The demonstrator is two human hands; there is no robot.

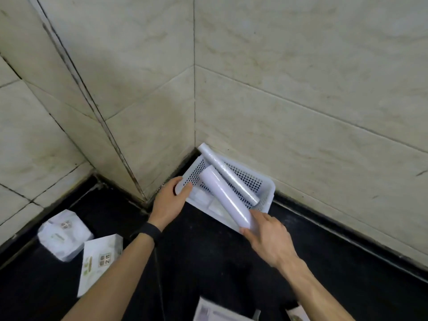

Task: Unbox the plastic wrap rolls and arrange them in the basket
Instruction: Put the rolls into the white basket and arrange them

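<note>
A white perforated basket point(264, 181) stands on the dark counter in the corner of the tiled walls. One plastic wrap roll point(231, 174) lies slanted across it, its far end sticking up over the back rim. My right hand point(266, 235) grips the near end of a second roll point(222, 193), which angles down into the basket. My left hand point(169, 202) holds the basket's near left corner, thumb over the rim. Flat white pieces lie on the basket floor under the rolls.
Two white cartons with green print point(62, 232) point(99, 258) lie on the counter at the left. More printed packaging point(215, 311) shows at the bottom edge. Tiled walls close in behind and to both sides of the basket.
</note>
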